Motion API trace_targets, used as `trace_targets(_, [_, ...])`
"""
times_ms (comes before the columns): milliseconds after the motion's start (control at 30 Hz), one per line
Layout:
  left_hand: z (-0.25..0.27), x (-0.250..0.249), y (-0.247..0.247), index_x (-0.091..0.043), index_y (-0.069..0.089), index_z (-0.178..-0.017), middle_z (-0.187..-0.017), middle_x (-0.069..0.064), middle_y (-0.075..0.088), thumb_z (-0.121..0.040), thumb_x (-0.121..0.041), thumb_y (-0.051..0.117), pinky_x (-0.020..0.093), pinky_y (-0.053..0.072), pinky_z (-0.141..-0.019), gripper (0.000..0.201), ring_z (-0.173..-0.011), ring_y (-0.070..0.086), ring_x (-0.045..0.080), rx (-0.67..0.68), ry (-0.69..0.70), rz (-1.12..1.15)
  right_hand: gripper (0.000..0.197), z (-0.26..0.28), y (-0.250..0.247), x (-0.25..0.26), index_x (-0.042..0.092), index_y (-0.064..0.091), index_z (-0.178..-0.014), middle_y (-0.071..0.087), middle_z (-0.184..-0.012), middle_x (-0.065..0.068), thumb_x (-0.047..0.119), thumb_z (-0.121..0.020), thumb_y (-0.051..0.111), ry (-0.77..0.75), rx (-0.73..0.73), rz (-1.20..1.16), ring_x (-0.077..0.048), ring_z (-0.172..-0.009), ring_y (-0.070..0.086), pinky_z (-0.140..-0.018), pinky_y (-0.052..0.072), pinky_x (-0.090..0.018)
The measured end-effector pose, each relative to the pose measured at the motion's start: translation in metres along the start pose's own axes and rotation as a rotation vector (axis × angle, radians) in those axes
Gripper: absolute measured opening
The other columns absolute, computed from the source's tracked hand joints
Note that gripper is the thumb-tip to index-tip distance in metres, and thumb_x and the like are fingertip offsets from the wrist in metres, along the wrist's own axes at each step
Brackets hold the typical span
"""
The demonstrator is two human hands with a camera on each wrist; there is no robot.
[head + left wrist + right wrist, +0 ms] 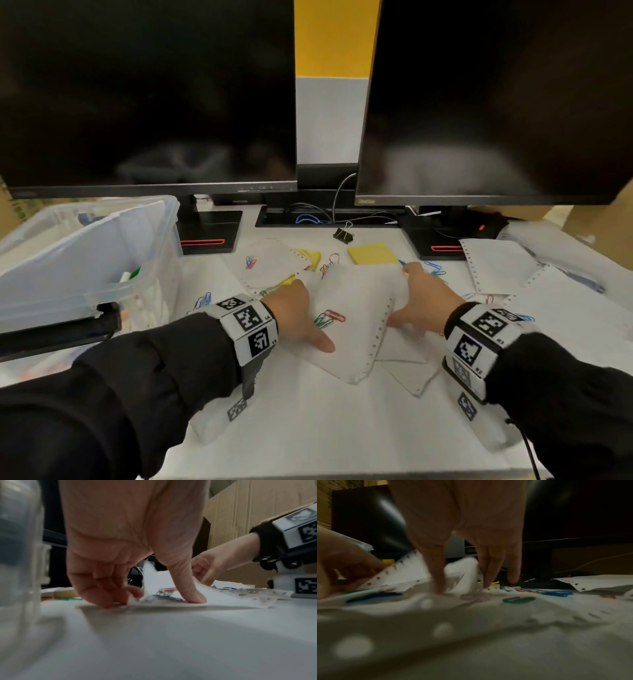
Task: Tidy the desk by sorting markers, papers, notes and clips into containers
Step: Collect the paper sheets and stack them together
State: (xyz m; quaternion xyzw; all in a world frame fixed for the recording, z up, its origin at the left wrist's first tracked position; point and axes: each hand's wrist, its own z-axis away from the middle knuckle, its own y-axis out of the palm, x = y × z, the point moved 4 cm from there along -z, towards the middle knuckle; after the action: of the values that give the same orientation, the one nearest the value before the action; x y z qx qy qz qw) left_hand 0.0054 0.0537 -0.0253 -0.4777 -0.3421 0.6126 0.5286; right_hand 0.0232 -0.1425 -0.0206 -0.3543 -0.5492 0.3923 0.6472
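Note:
A white sheet of perforated paper [356, 301] lies in the middle of the desk, bulged upward between my hands. My left hand [298, 308] holds its left edge, thumb [192, 596] pressed on top and fingers [106, 597] curled at the edge. My right hand [419, 298] pinches the right edge, thumb [437, 577] in front and fingers [488, 574] behind. Coloured paper clips [329, 318] rest on the sheet near my left thumb. More sheets [404, 370] lie underneath.
A clear plastic bin [85, 260] holding markers stands at the left. Yellow sticky notes [371, 253], a black binder clip [342, 234] and scattered paper clips [433, 269] lie behind the sheet. Another perforated sheet [496, 263] lies at the right. Two monitors [147, 102] stand at the back.

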Motion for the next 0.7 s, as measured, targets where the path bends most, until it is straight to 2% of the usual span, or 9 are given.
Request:
trace_targets(67, [-0.002, -0.003, -0.001, -0.007, 0.045, -0.124, -0.123, 0.007, 0.055, -0.067, -0.052, 0.074, 0.029, 0.045, -0.091, 0.079, -0.112, 0.052, 0.022, -0.023, 0.019, 0.004, 0.047, 0.001, -0.007, 0.002, 0.012, 0.041, -0.117, 0.06, -0.105, -0.009, 0.023, -0.08, 0.068, -0.04, -0.138, 0.02, -0.028, -0.098, 0.059, -0.083, 0.05, -0.037])
trace_targets(133, [-0.001, -0.005, -0.003, -0.007, 0.052, -0.119, -0.118, 0.007, 0.058, -0.072, -0.049, 0.071, 0.03, 0.046, -0.09, 0.066, -0.109, 0.055, 0.023, -0.059, 0.039, 0.012, 0.011, 0.004, -0.014, 0.005, 0.014, 0.049, -0.091, 0.057, -0.087, -0.004, 0.019, -0.086, 0.058, -0.078, -0.241, 0.019, -0.029, -0.09, 0.059, -0.077, 0.049, -0.035])
trace_targets(167, [-0.003, -0.004, -0.005, -0.008, 0.055, -0.115, -0.114, 0.007, 0.059, -0.073, -0.047, 0.071, 0.03, 0.047, -0.087, 0.059, -0.106, 0.056, 0.023, -0.091, 0.045, 0.039, 0.007, 0.006, -0.016, 0.007, 0.014, 0.052, -0.085, 0.056, -0.083, -0.004, 0.019, -0.088, 0.054, -0.093, -0.27, 0.007, -0.029, -0.088, 0.058, -0.076, 0.049, -0.034])
trace_targets(267, [-0.007, 0.0, -0.015, -0.016, 0.059, -0.086, -0.088, 0.0, 0.058, -0.076, -0.039, 0.07, 0.029, 0.044, -0.072, 0.028, -0.087, 0.053, 0.02, -0.277, 0.088, 0.184, 0.017, 0.009, -0.024, 0.01, 0.008, 0.054, -0.102, 0.056, -0.09, -0.009, 0.021, -0.093, 0.049, -0.106, -0.401, -0.034, -0.029, -0.09, 0.057, -0.075, 0.046, -0.035])
trace_targets(300, [-0.006, 0.001, -0.02, -0.019, 0.053, -0.072, -0.078, -0.004, 0.051, -0.075, -0.035, 0.072, 0.028, 0.04, -0.068, 0.025, -0.082, 0.049, 0.019, -0.355, 0.102, 0.223, 0.015, 0.011, -0.028, 0.01, 0.007, 0.051, -0.102, 0.053, -0.087, -0.009, 0.019, -0.094, 0.047, -0.112, -0.46, -0.058, -0.029, -0.085, 0.055, -0.07, 0.042, -0.033])
trace_targets(367, [-0.005, 0.002, -0.027, -0.022, 0.038, -0.057, -0.07, -0.009, 0.038, -0.073, -0.03, 0.075, 0.027, 0.033, -0.066, 0.04, -0.079, 0.043, 0.018, -0.47, 0.146, 0.272, 0.008, 0.013, -0.032, 0.009, 0.008, 0.047, -0.098, 0.049, -0.081, -0.009, 0.014, -0.095, 0.043, -0.125, -0.53, -0.095, -0.027, -0.075, 0.049, -0.064, 0.035, -0.029])
trace_targets(467, [-0.001, -0.001, -0.034, -0.021, 0.032, -0.055, -0.069, -0.008, 0.038, -0.076, -0.03, 0.072, 0.028, 0.034, -0.064, 0.046, -0.076, 0.043, 0.018, -0.578, 0.233, 0.306, 0.012, 0.016, -0.035, 0.008, 0.006, 0.047, -0.102, 0.046, -0.07, -0.006, 0.012, -0.097, 0.038, -0.139, -0.59, -0.095, -0.025, -0.068, 0.044, -0.059, 0.032, -0.029])
trace_targets(600, [0.004, -0.009, -0.037, -0.023, 0.032, -0.061, -0.068, -0.004, 0.046, -0.085, -0.03, 0.063, 0.031, 0.043, -0.062, 0.04, -0.071, 0.048, 0.021, -0.642, 0.375, 0.369, 0.008, 0.019, -0.037, 0.01, 0.013, 0.034, -0.09, 0.038, -0.063, 0.003, 0.01, -0.097, 0.037, -0.196, -0.615, -0.186, -0.019, -0.06, 0.042, -0.05, 0.029, -0.027])
trace_targets(700, [0.012, -0.013, -0.04, -0.024, 0.045, -0.087, -0.088, -0.003, 0.059, -0.088, -0.022, 0.06, 0.016, 0.044, -0.063, 0.015, -0.078, 0.055, 0.015, -0.652, 0.47, 0.5, 0.01, 0.019, -0.034, 0.015, 0.015, 0.036, -0.089, 0.048, -0.077, 0.0, 0.009, -0.096, 0.039, -0.307, -0.57, -0.258, -0.018, -0.072, 0.049, -0.06, 0.037, -0.027])
